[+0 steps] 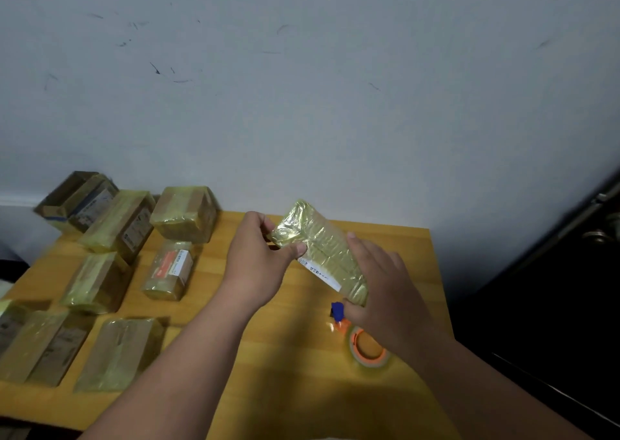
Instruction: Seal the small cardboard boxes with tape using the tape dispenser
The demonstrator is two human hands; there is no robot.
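Observation:
A small cardboard box [322,248] wrapped in shiny yellowish tape, with a white label strip on one side, is held tilted above the wooden table [302,389]. My left hand [258,258] pinches its far upper end between thumb and fingers. My right hand [379,288] lies flat against the box's right side with straight fingers. The tape dispenser [360,342], an orange core with a clear tape roll and a blue handle, lies on the table just below my right hand, partly hidden by it.
Several taped boxes [167,272] lie in rows on the table's left half, some reaching the left edge. A grey scuffed wall [302,87] stands behind. A dark door with a handle [597,235] is at the right.

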